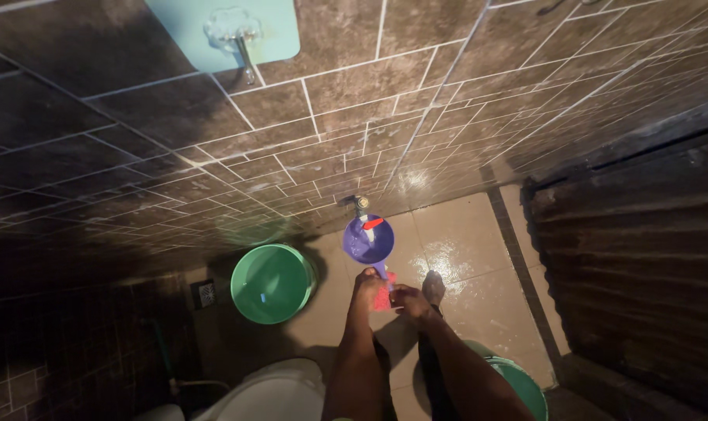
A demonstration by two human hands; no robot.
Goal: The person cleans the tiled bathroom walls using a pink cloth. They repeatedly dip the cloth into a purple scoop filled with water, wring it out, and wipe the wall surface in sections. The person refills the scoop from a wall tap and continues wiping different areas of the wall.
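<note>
Under a wall tap (359,206) with a red handle hangs a purple scoop (367,241). My left hand (367,285) grips the scoop's handle from below. Next to it my right hand (408,300) holds a red sponge-like pad (383,296) that sits between the two hands. Both forearms reach in from the bottom of the view. A foot (433,287) stands on the wet floor just right of my hands.
A green bucket (272,282) with water stands left of the tap. Another green basin (525,386) shows at the bottom right. A white toilet (272,394) is at the bottom left. Brown tiled walls, a floor drain (203,293), a corrugated door (642,265) on the right.
</note>
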